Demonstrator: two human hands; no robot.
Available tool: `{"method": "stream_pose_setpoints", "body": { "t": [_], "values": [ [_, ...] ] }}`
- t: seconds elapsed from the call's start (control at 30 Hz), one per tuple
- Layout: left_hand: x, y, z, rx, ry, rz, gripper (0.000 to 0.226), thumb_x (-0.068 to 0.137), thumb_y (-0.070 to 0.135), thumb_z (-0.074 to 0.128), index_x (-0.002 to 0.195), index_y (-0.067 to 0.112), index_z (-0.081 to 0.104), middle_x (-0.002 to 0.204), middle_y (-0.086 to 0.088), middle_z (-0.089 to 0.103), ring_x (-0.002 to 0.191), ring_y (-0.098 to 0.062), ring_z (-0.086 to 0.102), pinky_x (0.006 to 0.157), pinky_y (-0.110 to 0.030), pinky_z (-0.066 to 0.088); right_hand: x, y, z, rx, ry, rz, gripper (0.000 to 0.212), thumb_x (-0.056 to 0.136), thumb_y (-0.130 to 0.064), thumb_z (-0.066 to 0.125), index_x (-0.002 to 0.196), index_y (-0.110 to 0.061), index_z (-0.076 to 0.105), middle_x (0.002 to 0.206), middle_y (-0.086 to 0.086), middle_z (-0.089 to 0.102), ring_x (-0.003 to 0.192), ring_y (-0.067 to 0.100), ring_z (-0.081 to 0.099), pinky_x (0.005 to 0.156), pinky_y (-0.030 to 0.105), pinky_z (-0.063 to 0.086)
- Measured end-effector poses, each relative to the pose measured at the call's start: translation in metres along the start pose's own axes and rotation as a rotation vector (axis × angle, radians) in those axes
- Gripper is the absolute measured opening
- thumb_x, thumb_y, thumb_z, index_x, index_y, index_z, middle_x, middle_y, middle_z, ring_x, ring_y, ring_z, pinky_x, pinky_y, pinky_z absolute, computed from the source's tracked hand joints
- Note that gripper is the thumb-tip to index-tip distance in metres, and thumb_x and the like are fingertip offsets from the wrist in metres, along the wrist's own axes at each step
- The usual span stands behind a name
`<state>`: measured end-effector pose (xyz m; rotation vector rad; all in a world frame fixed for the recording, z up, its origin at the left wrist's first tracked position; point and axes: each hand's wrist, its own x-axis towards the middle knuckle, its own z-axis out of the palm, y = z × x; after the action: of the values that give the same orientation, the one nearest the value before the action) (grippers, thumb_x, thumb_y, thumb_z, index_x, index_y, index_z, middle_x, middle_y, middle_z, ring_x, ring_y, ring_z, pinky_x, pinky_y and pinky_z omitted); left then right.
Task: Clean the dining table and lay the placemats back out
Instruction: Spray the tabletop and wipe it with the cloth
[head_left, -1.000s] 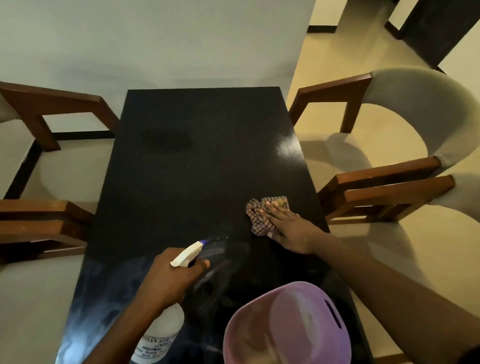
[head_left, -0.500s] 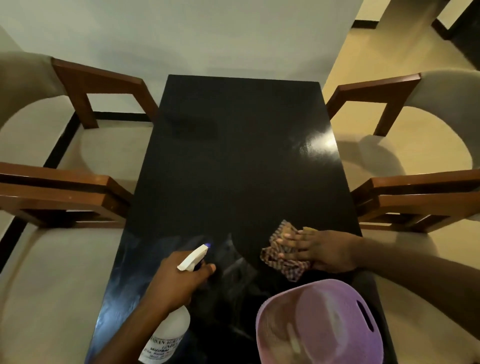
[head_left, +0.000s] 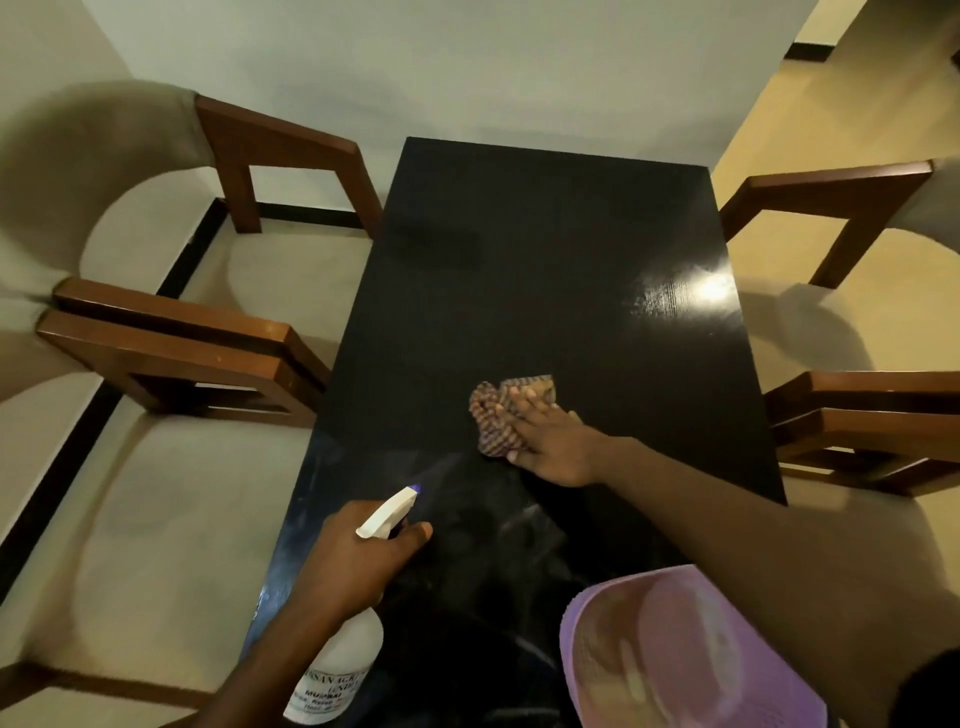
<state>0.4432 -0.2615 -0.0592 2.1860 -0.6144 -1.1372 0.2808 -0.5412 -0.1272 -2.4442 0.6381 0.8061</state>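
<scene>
Left hand (head_left: 358, 558) grip curls round spray bottle (head_left: 345, 662), nozzle fwd. Right hand (head_left: 553, 444), fingers straight, presses cloth (head_left: 491, 418) on surface (head_left: 519, 286).

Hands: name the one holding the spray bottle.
The left hand grips the spray bottle; the right hand instead presses the checked cloth onto the table.

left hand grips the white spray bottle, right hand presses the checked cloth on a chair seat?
Wrong surface: the head view shows the right hand pressing the brown checked cloth on the black table. The left hand grips the white spray bottle.
</scene>
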Motion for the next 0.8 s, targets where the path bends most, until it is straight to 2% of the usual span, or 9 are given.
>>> {"method": "stream_pose_setpoints", "body": {
  "t": [0.1, 0.17, 0.2, 0.27, 0.3, 0.43, 0.63, 0.73, 0.8],
  "values": [
    [-0.008, -0.005, -0.01, 0.0, -0.018, -0.008, 0.032, 0.089, 0.036, 0.082, 0.081, 0.008, 0.069, 0.063, -0.009, 0.073, 0.056, -0.019, 0.072, 0.053, -0.029, 0.053, 0.004, -0.066, 0.017, -0.019, -0.076, -0.042, 0.077, 0.106, -0.059, 0.035, 0.165, -0.034, -0.009, 0.171, -0.002, -0.026, 0.158, 0.025, -0.023, 0.123, 0.065, 0.001],
    [-0.013, -0.009, -0.016, -0.009, -0.027, -0.015, 0.042, 0.079, 0.051, 0.086, 0.078, 0.012, 0.07, 0.065, -0.008, 0.073, 0.056, -0.016, 0.07, 0.058, -0.032, 0.056, -0.004, -0.098, 0.035, -0.047, -0.154, -0.059, 0.078, 0.106, -0.056, 0.037, 0.165, -0.035, -0.01, 0.171, -0.004, -0.028, 0.157, 0.022, -0.025, 0.125, 0.065, 0.001],
    [-0.015, -0.013, -0.02, -0.037, -0.027, -0.038, 0.043, 0.073, 0.057, 0.089, 0.082, 0.019, 0.072, 0.073, -0.007, 0.076, 0.067, -0.016, 0.074, 0.069, -0.037, 0.06, -0.011, -0.108, 0.043, -0.065, -0.189, -0.059, 0.079, 0.106, -0.052, 0.039, 0.165, -0.035, -0.01, 0.17, -0.005, -0.028, 0.157, 0.021, -0.025, 0.125, 0.065, 0.002],
    [-0.022, -0.018, -0.025, -0.141, 0.008, -0.084, 0.042, 0.071, 0.049, 0.093, 0.1, 0.029, 0.071, 0.101, -0.001, 0.077, 0.096, -0.023, 0.075, 0.09, -0.047, 0.061, -0.028, -0.118, 0.053, -0.109, -0.233, -0.027, 0.082, 0.105, -0.046, 0.044, 0.166, -0.033, -0.01, 0.17, -0.004, -0.029, 0.158, 0.021, -0.024, 0.126, 0.063, 0.004],
    [-0.023, -0.021, -0.028, -0.16, 0.013, -0.075, 0.041, 0.072, 0.045, 0.093, 0.104, 0.029, 0.071, 0.104, 0.0, 0.077, 0.097, -0.023, 0.075, 0.091, -0.049, 0.061, -0.036, -0.119, 0.054, -0.129, -0.24, -0.002, 0.085, 0.104, -0.043, 0.047, 0.166, -0.03, -0.009, 0.17, -0.002, -0.028, 0.158, 0.023, -0.021, 0.127, 0.062, 0.006],
    [-0.03, -0.026, -0.037, -0.011, -0.032, 0.05, 0.028, 0.088, 0.036, 0.083, 0.078, 0.012, 0.071, 0.071, -0.008, 0.075, 0.055, -0.018, 0.068, 0.062, -0.043, 0.054, -0.058, -0.101, 0.045, -0.059, -0.194, 0.197, 0.093, 0.101, -0.036, 0.057, 0.167, -0.024, -0.008, 0.173, 0.005, -0.02, 0.161, 0.031, -0.009, 0.128, 0.059, 0.013],
    [-0.04, -0.036, -0.05, -0.027, 0.005, 0.071, 0.027, 0.09, 0.031, 0.082, 0.08, 0.007, 0.072, 0.072, -0.01, 0.074, 0.052, -0.017, 0.064, 0.057, -0.036, 0.051, -0.026, -0.07, 0.02, 0.107, -0.094, 0.439, 0.093, 0.102, -0.031, 0.054, 0.165, -0.017, -0.013, 0.171, 0.013, -0.023, 0.16, 0.038, -0.011, 0.129, 0.057, 0.008],
    [-0.042, -0.042, -0.057, -0.031, 0.055, 0.04, 0.026, 0.089, 0.031, 0.083, 0.079, 0.01, 0.072, 0.068, -0.006, 0.074, 0.054, -0.018, 0.068, 0.059, -0.039, 0.056, 0.003, -0.084, 0.016, 0.128, -0.029, 0.415, 0.093, 0.1, -0.035, 0.052, 0.166, -0.02, -0.012, 0.172, 0.009, -0.023, 0.16, 0.037, -0.013, 0.126, 0.064, 0.008],
    [-0.044, -0.045, -0.061, -0.038, 0.097, 0.022, 0.023, 0.089, 0.03, 0.083, 0.078, 0.013, 0.072, 0.066, -0.001, 0.073, 0.058, -0.019, 0.07, 0.06, -0.037, 0.057, 0.019, -0.104, 0.017, 0.07, 0.014, 0.32, 0.086, 0.103, -0.04, 0.046, 0.166, -0.022, -0.01, 0.173, 0.006, -0.021, 0.16, 0.033, -0.013, 0.127, 0.061, 0.005]
  ]
}}
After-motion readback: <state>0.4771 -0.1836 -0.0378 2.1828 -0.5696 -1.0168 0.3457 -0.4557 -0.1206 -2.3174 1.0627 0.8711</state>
